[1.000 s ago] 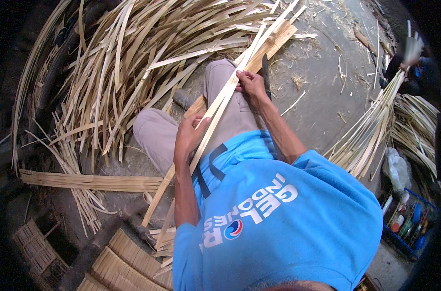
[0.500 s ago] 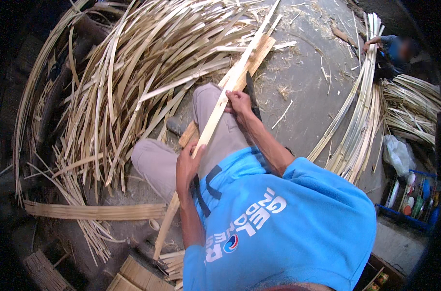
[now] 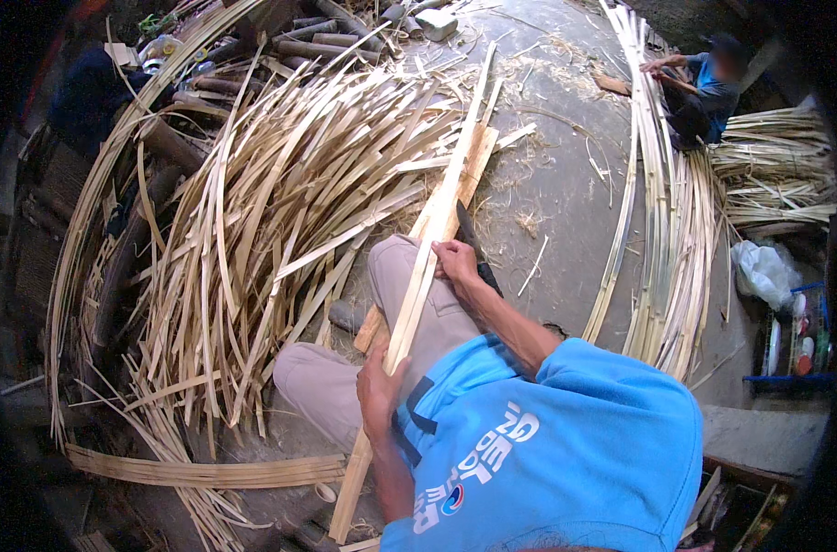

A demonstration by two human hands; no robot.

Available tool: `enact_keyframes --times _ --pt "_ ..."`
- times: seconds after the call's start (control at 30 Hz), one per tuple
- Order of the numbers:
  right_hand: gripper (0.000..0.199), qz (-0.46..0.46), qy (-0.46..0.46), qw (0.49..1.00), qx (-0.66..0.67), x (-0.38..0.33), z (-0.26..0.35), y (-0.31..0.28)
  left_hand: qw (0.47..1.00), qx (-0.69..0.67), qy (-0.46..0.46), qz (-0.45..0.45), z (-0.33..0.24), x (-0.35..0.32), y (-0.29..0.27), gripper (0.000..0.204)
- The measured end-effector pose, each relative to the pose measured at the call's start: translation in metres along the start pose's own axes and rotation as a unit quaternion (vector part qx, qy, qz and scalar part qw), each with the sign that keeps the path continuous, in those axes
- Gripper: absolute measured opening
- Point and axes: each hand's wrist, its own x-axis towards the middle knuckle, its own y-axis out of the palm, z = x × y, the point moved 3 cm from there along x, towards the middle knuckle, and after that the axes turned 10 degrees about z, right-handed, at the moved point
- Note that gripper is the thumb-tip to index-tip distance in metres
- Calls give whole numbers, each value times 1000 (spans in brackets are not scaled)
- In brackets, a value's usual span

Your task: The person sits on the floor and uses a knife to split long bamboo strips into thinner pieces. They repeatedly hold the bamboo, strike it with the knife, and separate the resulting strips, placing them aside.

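A long pale bamboo strip runs slantwise across my lap, its far end beyond my knees and its near end by my left forearm. My left hand is closed round the strip near its lower part. Farther up, my right hand pinches the same strip at its right edge, above my thigh. Beneath the strip lies a thick wooden board, sloping away from my leg. A dark-bladed knife rests beside the board, just past my right hand, its handle partly behind my wrist.
A big heap of split bamboo strips spreads at left. At right a co-worker handles a standing bundle of strips. Near it are stacked bundles, a white plastic bag and a blue crate. A flat strip lies lower left.
The view has tilted upward, so the scene sits lower in the picture. Both hands keep hold of the strip in much the same places. The co-worker's arms have shifted at the bundle.
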Motion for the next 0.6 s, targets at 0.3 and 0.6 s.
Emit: enact_keyframes --times 0.3,0.6 --pt "36 150 8 970 -191 0 6 -7 999 -22 41 -13 3 -7 -7 42" --pt "34 123 35 991 -48 32 2 -14 998 6 47 -51 6 -1 -5 43"
